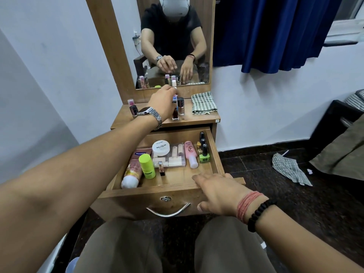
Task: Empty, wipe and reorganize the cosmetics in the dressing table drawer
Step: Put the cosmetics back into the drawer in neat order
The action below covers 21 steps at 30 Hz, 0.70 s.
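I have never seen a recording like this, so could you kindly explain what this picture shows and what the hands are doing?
This is one view from a camera worn on a person's head, looking down at two bare hands; no robot is involved. The left hand reaches over small bottles on the dressing table top, seemingly holding one. The right hand rests on the front edge of the open drawer, which holds cosmetics such as a nail polish jar. A striped cloth lies near the mirror.

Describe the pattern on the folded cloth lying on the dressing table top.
The folded cloth is green-and-white checked, seen clearest in the head view.
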### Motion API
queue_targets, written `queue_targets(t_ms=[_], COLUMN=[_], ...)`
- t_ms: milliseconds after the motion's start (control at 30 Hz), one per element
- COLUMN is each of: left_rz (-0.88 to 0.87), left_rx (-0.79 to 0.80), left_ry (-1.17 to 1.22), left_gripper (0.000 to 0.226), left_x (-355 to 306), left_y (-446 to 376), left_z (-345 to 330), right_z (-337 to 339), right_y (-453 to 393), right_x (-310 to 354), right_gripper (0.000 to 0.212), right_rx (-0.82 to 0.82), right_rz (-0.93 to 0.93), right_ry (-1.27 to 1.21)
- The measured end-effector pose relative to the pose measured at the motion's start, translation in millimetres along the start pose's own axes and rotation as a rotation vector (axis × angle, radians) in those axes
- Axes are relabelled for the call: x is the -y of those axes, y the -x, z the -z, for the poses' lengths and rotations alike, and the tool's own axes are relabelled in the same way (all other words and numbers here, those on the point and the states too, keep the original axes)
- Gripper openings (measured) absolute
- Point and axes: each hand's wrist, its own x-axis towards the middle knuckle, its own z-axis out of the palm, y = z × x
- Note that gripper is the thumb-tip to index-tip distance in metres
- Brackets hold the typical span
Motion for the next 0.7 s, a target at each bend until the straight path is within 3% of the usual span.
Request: queue_targets(t_ms=[267,433,700], left_rz=[0.022,-0.056,-0.223], left_rx=[0.086,0.095,0.486], left_ry=[-0.017,0.050,-0.021], left_gripper=[0.012,0.009,0.009], left_x=[-0.9,-7.3,-11.8], left_y=[-3.0,22.4,98.1], left_z=[-2.4,21.0,6.3], right_z=[0.8,0.7,0.9], right_y=[-1.4,-1.7,-0.2], right_x=[-0.8,-0.6,2.4], right_gripper=[0.069,0.069,0.069], right_rx=[0.013,0.013,0.013], right_rz=[0.002,0.002,-0.015], right_ry=[0.001,-0.003,0.016])
